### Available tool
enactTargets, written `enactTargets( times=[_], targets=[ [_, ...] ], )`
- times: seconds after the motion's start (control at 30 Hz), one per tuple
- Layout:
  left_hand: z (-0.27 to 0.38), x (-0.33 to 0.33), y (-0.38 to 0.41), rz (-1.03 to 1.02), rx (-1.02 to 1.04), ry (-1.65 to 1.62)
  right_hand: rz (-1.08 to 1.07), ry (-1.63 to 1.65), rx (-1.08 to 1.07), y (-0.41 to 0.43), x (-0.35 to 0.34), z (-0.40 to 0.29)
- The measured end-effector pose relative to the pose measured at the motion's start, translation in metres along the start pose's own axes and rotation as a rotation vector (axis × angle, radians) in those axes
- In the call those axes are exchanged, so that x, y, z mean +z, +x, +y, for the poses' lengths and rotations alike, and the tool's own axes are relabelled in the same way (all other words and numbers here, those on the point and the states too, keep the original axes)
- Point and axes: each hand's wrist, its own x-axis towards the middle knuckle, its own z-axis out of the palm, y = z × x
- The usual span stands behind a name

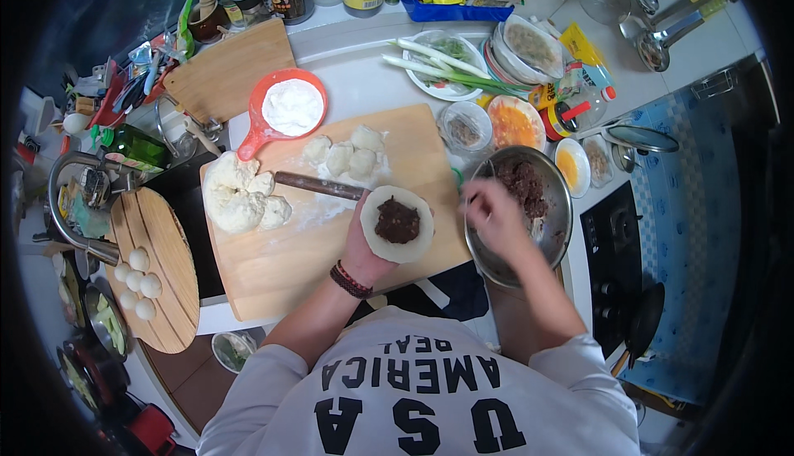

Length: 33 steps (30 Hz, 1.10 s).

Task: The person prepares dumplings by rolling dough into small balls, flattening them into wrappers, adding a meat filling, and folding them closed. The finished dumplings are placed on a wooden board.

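My left hand (366,251) holds a round dough wrapper (397,252) with dark filling (397,220) on it, above the wooden board (260,288). My right hand (496,217), a little blurred, is over the left side of the steel bowl (561,245) of dark minced filling (527,183); whether its fingers hold anything cannot be told. A wooden rolling pin (319,185) lies on the board, its right end beside my left hand. Left of it sit a large lump of dough (232,198) and smaller pieces. Floured dough pieces (341,158) lie behind the pin.
A red scoop of flour (293,107) rests at the board's back edge. Smooth dough balls (139,282) sit on a round wooden board at left, by the faucet (87,245). Behind the bowl are plates with scallions (434,62) and egg mixture (513,122). A stove (614,239) is at right.
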Motion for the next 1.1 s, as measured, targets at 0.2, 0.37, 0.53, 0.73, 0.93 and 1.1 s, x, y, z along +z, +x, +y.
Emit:
enactTargets(
  times=[0.2,0.37,0.53,0.73,0.93,1.1],
  targets=[
    [-0.001,0.008,0.004,-0.156,0.054,0.176,0.074,0.021,-0.255,-0.035,0.037,-0.046],
    [-0.003,0.019,-0.007,-0.066,0.01,0.156,0.063,-0.095,-0.398,-0.036,0.036,-0.05],
    [0.011,0.005,-0.03,0.035,0.024,0.431,0.098,0.12,-0.209,-0.041,0.048,-0.063],
    [0.021,0.015,-0.055,0.069,0.112,0.759,0.067,0.536,0.17,-0.054,0.074,-0.082],
    [0.027,0.006,-0.075,0.137,0.204,0.906,0.17,0.869,0.282,-0.057,0.1,-0.096],
    [0.032,-0.003,-0.089,0.138,0.218,0.909,0.049,0.811,0.409,-0.061,0.114,-0.096]
  ],
)
